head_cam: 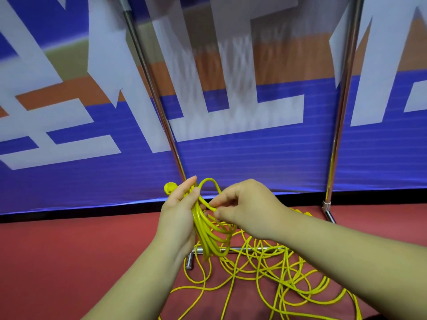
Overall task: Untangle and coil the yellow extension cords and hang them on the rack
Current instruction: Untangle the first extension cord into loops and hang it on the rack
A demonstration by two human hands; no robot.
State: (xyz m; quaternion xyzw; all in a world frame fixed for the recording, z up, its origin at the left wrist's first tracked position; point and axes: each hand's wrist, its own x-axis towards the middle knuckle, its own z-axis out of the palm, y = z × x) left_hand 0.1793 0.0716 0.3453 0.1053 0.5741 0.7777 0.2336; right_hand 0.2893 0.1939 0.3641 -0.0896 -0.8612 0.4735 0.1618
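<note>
My left hand (pixel 178 209) grips a bundle of coiled yellow cord loops (pixel 208 234) that hang down from it. A yellow plug (pixel 169 188) sticks out above its fingers. My right hand (pixel 245 204) pinches one strand of the same cord, which arches as a small loop (pixel 209 183) between the two hands. A loose tangle of yellow cord (pixel 277 273) lies spread on the red floor below and to the right. The metal rack's two uprights (pixel 159 107) (pixel 342 116) rise behind my hands.
The rack's chrome base bar (pixel 245 249) and short foot (pixel 190 259) lie on the red floor (pixel 69 250) under the cords. A blue, white and orange banner wall (pixel 69 135) stands close behind the rack.
</note>
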